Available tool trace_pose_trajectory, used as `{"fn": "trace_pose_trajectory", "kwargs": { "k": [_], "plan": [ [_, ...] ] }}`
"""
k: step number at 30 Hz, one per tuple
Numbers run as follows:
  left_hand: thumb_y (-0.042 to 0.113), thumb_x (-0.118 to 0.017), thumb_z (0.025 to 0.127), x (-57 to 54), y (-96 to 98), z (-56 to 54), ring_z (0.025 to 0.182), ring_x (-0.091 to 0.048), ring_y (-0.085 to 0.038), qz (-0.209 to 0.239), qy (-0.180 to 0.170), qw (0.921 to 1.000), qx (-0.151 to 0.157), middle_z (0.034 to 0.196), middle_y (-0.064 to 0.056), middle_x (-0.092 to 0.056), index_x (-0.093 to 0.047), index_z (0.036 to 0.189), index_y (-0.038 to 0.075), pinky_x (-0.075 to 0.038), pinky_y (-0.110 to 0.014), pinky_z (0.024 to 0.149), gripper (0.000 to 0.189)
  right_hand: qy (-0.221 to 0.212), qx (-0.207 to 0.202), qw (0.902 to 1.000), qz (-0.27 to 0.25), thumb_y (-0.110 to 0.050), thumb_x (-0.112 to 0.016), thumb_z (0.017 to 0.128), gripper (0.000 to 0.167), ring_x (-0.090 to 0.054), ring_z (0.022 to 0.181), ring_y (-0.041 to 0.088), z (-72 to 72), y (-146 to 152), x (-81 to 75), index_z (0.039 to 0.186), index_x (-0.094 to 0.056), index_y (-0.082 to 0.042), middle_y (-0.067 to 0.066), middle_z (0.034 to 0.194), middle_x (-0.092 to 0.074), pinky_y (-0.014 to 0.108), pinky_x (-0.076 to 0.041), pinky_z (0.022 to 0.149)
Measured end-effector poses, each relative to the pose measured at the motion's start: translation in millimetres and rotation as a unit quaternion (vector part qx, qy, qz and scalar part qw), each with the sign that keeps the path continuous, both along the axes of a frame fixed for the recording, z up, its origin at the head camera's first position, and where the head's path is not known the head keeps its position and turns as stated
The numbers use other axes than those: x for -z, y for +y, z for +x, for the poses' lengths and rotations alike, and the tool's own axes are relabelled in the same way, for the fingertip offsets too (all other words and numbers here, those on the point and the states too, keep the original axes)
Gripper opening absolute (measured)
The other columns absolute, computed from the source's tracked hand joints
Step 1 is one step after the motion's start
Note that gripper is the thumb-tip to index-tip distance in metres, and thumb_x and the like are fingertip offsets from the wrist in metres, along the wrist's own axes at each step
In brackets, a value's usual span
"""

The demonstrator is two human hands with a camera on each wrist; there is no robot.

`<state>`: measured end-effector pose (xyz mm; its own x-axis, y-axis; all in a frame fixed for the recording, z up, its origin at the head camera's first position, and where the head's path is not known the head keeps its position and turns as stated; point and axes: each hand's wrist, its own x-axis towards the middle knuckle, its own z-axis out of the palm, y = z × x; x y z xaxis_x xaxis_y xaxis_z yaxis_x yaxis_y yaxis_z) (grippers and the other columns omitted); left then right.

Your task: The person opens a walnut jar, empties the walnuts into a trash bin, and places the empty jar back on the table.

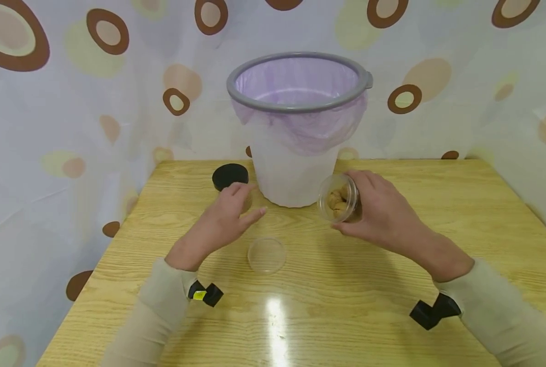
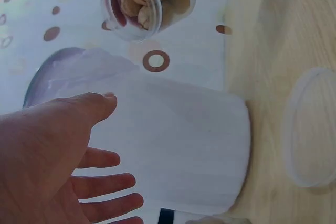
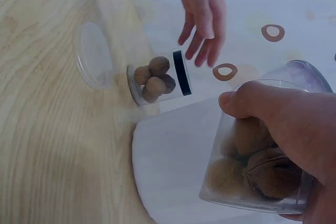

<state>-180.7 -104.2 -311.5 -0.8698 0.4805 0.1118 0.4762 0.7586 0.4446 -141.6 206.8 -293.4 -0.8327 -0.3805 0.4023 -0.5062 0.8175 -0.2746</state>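
My right hand [image 1: 383, 214] grips an open clear plastic jar [image 1: 352, 196], thumb on one side and fingers on the other. The jar tilts with its mouth toward the left, and several brown walnuts [image 2: 142, 6] lie inside. My left hand [image 1: 222, 216] hovers with fingers spread, holding nothing. Just beyond it stands a second clear jar with a black lid [image 1: 230, 176], mostly hidden by that hand in the head view. The right wrist view shows several round brown nuts [image 3: 155, 81] inside it. A clear round lid [image 1: 267, 255] lies flat on the table between the hands.
A tall white bin [image 1: 291, 176] with a grey rim [image 1: 298, 108] and a purple liner bag [image 1: 319, 130] stands at the table's back. The wooden table [image 1: 337, 316] meets a patterned cloth [image 1: 131, 97] behind and at the left.
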Motion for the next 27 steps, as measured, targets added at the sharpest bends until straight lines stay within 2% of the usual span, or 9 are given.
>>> {"fn": "trace_pose_trajectory", "kwargs": {
  "k": [5,9,15,18,22,27],
  "plan": [
    [0.041,-0.055,0.101,-25.6,-7.7,-8.2,0.134,-0.045,-0.035,0.039,0.046,0.9981,-0.014,0.146,-0.018,-0.044,-0.038,0.150,0.005,-0.041,-0.050,0.110,0.064,-0.001,0.011,0.9999,0.000,-0.030,-0.091,0.065,0.090,-0.056,0.112,0.040,-3.4,3,-11.4,0.135,-0.046,0.004,0.021,0.123,-0.058,0.057,-0.047,0.094],
    [0.038,-0.056,0.101,-44.0,-9.3,-14.8,0.137,-0.041,-0.035,0.059,0.098,0.9932,-0.022,0.147,-0.020,-0.042,-0.036,0.151,0.003,-0.037,-0.049,0.114,0.064,-0.015,0.021,0.9997,-0.002,-0.029,-0.091,0.066,0.090,-0.056,0.113,0.039,-5.2,6,-21.6,0.137,-0.046,0.002,0.020,0.124,-0.058,0.056,-0.047,0.094],
    [0.032,-0.054,0.102,-70.0,-5.5,-28.6,0.136,-0.040,-0.037,0.107,0.188,0.9754,-0.041,0.147,-0.021,-0.041,-0.039,0.149,0.000,-0.035,-0.047,0.115,0.059,-0.010,0.025,0.9996,-0.008,-0.027,-0.091,0.066,0.087,-0.056,0.110,0.037,-8.0,13,-37.6,0.136,-0.047,0.000,0.020,0.121,-0.058,0.054,-0.048,0.090],
    [0.032,-0.053,0.102,-81.5,-3.5,-37.0,0.135,-0.040,-0.036,0.112,0.219,0.9681,-0.047,0.147,-0.020,-0.042,-0.040,0.149,0.001,-0.036,-0.046,0.114,0.058,-0.007,0.022,0.9997,-0.008,-0.026,-0.091,0.067,0.086,-0.055,0.112,0.038,-9.7,16,-45.0,0.136,-0.047,0.000,0.020,0.122,-0.058,0.054,-0.047,0.091],
    [0.035,-0.050,0.102,-96.8,-1.3,-48.6,0.137,-0.038,-0.034,0.093,0.230,0.9669,-0.058,0.149,-0.018,-0.039,-0.038,0.151,0.004,-0.033,-0.043,0.116,0.059,-0.006,0.018,0.9998,-0.009,-0.025,-0.091,0.067,0.086,-0.055,0.109,0.037,-12.8,19,-56.4,0.136,-0.045,0.000,0.019,0.119,-0.058,0.054,-0.046,0.089],
    [0.045,-0.043,0.103,-115.4,2.9,-62.2,0.147,-0.028,-0.029,0.077,0.196,0.9748,-0.073,0.157,-0.013,-0.032,-0.031,0.156,0.009,-0.023,-0.039,0.122,0.065,0.002,0.017,0.9998,-0.007,-0.023,-0.090,0.068,0.086,-0.056,0.101,0.034,-16.5,21,-73.4,0.137,-0.044,0.000,0.017,0.114,-0.057,0.051,-0.047,0.084]
  ]
}}
